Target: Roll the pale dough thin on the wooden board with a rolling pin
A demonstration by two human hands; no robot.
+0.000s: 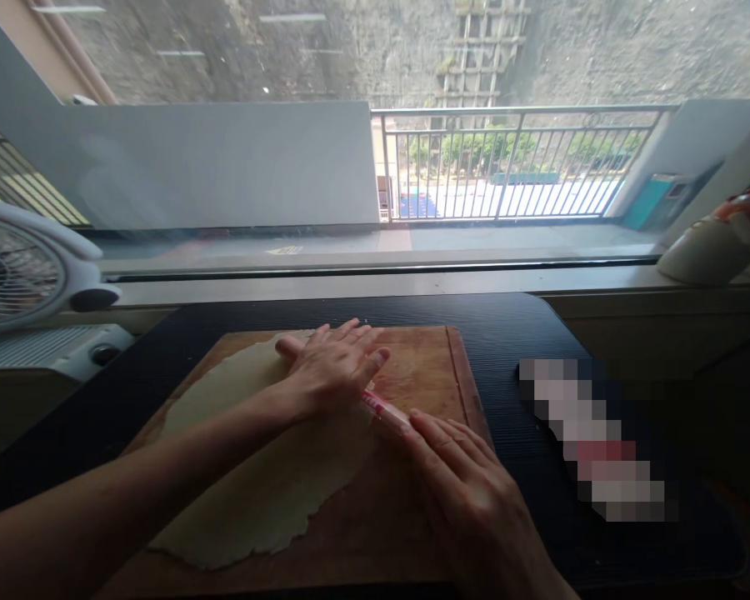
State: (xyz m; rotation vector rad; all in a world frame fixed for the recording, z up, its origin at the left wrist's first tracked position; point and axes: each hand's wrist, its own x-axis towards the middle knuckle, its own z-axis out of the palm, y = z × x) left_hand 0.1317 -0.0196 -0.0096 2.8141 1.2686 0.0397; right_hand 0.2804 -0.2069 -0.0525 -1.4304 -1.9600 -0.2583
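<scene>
A wooden rolling pin (391,412) with a pink-and-white label lies slantwise across a thin, wide sheet of rolled dough (243,467). My left hand (334,367) rests palm down on the pin towards its far end, fingers stretched out and thumb apart. Over the near end lies my right hand (462,467), its fingers extended and its palm hidden. The dough has a ragged edge and covers much of the left side of a wooden cutting board (422,358). Part of the dough is hidden under my left forearm.
The board lies on a dark table (506,333). A blurred-out object (591,442) is on the table's right side. At the left stands a white fan (31,258). Behind the table run a window sill (412,285) and a large window; a pale object (706,250) sits on the sill's right end.
</scene>
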